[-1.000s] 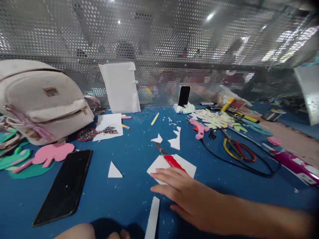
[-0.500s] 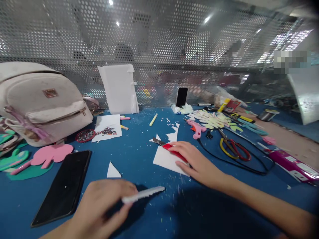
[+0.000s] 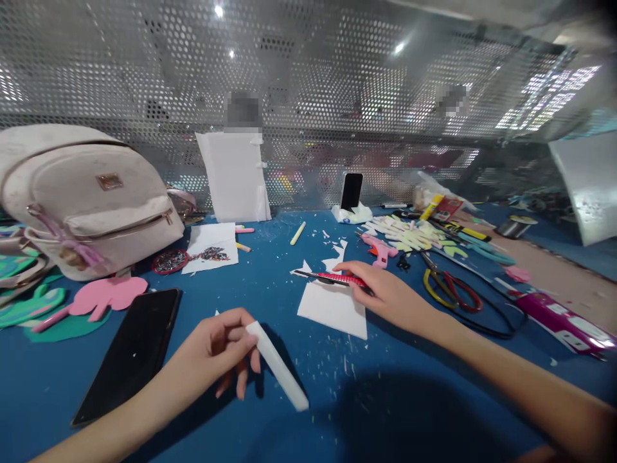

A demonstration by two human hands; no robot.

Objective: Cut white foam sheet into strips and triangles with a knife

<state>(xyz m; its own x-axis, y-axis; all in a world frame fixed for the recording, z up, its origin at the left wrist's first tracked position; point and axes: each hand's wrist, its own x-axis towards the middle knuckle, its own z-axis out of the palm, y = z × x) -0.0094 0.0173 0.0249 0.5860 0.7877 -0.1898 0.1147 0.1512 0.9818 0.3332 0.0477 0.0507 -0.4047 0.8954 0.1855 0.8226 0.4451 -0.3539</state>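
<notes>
Between the thumb and fingers of my left hand point(image 3: 231, 357) is one end of a white strip point(image 3: 279, 373), perhaps foam or thick paper, slanting down to the right. My right hand point(image 3: 378, 289) is closed on a red craft knife point(image 3: 340, 278), its dark blade pointing left. Beneath the knife lies a white sheet piece point(image 3: 332, 310) on the blue table. Torn white scraps point(image 3: 336, 257) lie just beyond the blade. A black phone point(image 3: 128, 354) rests to the left of my left hand.
A pale backpack point(image 3: 87, 199) and pink cutout point(image 3: 108, 296) stand at left. To the right are a pink glue gun point(image 3: 378, 249) with its cord, scissors point(image 3: 450, 289), a pile of pale strips point(image 3: 405, 231) and a purple tool point(image 3: 563, 318). A phone point(image 3: 351, 191) stands at the back.
My left hand has turned the strip so its far end swings down toward me and its flat face shows. My right hand has lifted and tilted the knife slightly off the sheet piece.
</notes>
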